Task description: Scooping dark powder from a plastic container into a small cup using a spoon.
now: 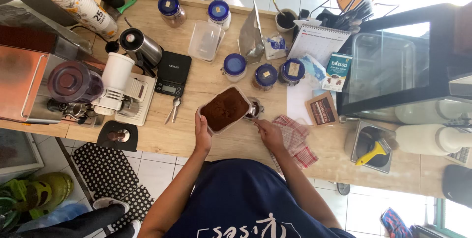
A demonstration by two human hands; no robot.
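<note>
Head view, wooden counter (231,139). Landmark for all positions: the black digital scale (172,74).

Your left hand (202,132) is closed on the near-left edge of a clear plastic tub (225,109) filled with brown coffee grounds — fingers wrapped on the rim, tub tilted toward your right. The tub sits to the right of the scale and nearer to you.

Your right hand (269,133) is closed in a narrow pinch on the handle of a small metal cup (253,109), which sits just beside the tub's far-right corner, farther right of the scale than the tub. Whether tub and cup touch — cannot tell. The cup holds dark grounds.

Around the scale:
- Two metal spoons (173,109) lie just below it, between scale and tub.
- A steel kettle (140,46) stands just left of it, slightly farther back.
- A white grinder (118,80) stands left of it.
- An empty clear container (205,40) lies behind it, to the right.
- Blue-lidded jars (234,66) stand to its right, behind the tub.
- A red checked cloth (297,139) lies well to the right, beside your right wrist.
</note>
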